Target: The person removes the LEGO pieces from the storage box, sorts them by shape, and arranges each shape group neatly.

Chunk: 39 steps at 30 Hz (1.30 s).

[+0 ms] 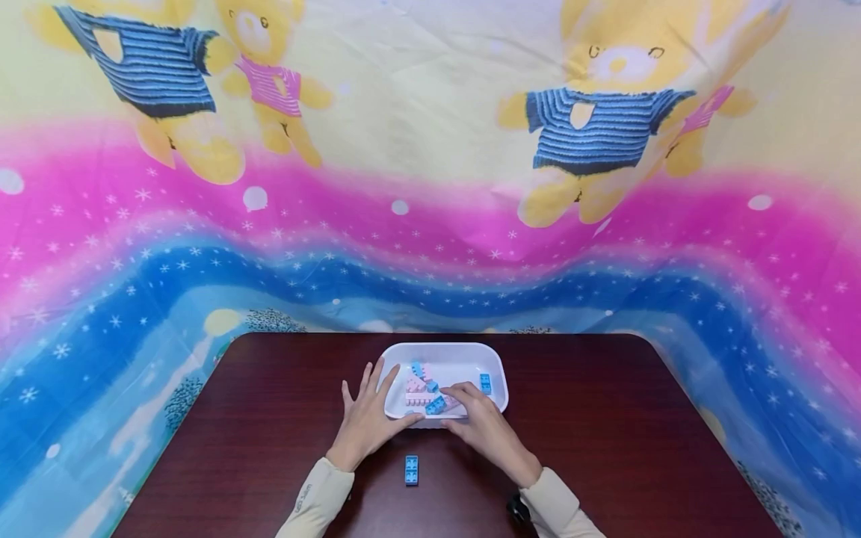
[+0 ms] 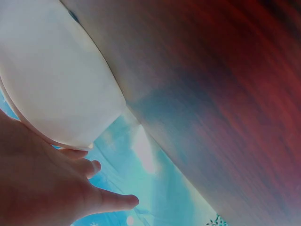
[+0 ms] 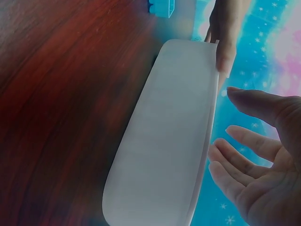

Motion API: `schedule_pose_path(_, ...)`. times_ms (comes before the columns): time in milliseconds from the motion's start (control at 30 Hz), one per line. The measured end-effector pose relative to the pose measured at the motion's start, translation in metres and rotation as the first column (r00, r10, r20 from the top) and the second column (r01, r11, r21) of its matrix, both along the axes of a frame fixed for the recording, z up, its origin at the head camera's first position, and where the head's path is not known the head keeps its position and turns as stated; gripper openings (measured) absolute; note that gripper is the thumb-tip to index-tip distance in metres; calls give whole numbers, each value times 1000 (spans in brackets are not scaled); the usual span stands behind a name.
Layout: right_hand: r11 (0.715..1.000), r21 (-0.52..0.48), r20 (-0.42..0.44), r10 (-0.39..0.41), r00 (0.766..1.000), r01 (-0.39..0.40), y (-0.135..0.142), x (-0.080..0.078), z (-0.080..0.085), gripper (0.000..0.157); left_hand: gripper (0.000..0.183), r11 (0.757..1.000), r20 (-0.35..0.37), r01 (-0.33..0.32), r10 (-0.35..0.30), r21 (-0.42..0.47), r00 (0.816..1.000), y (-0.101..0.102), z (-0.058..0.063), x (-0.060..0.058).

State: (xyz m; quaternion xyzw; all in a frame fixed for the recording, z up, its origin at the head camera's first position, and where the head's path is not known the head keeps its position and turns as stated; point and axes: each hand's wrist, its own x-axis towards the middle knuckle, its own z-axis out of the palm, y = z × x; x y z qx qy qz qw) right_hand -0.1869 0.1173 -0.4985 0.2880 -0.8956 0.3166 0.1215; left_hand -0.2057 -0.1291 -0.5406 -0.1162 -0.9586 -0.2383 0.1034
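Observation:
A white plastic tray [image 1: 496, 366] holds several pink and blue toy building bricks. My left hand [image 1: 368, 422] rests against the tray's left end with fingers spread and straight, the thumb at the near rim. Over the near right part of the tray is my right hand [image 1: 480, 422], its fingers reaching in beside a blue brick [image 1: 435, 405] and pink bricks [image 1: 418, 398]. In the right wrist view the right thumb [image 3: 254, 103] stands apart from the loosely bent fingers, and nothing shows between them. The left wrist view shows the left hand [image 2: 42, 174] at the tray's rim.
One blue brick [image 1: 412, 471] lies on the dark wooden table [image 1: 605, 433], in front of the tray between the forearms. Another blue brick [image 1: 485, 383] sits at the right inside the tray. A bear-patterned cloth [image 1: 430, 246] hangs behind the table.

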Motion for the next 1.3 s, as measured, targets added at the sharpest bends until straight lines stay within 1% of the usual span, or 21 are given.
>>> schedule_pose_path(200,1000,-8,20,-30,999,30,3,-4,1,48,104,1000,-7,-6,5,-9,1000,0,0,-1)
schedule_pose_path(367,998,4,-18,-58,998,58,7,-9,0,49,105,1000,-13,-6,6,-2,1000,0,0,-2)
schedule_pose_path(500,998,6,-33,-64,997,64,11,-13,-3,48,104,1000,-19,-3,3,0,1000,1,-1,0)
schedule_pose_path(800,996,3,13,-85,996,85,13,-20,-3,45,105,1000,-34,2,-2,-2,999,0,-2,0)
schedule_pose_path(967,996,7,-4,-87,996,87,15,-22,-2,44,105,1000,-37,2,-2,-5,999,0,-3,-1)
schedule_pose_path(1133,993,16,7,-115,993,115,17,-27,-1,42,105,1000,-40,5,-5,4,999,0,-3,0)
schedule_pose_path(1200,993,21,17,-120,993,120,18,-30,-1,41,105,1000,-39,5,-5,5,999,0,-2,0)
schedule_pose_path(1300,992,29,10,-120,993,120,20,-33,-3,41,105,1000,-25,2,-2,3,1000,0,-2,-1)
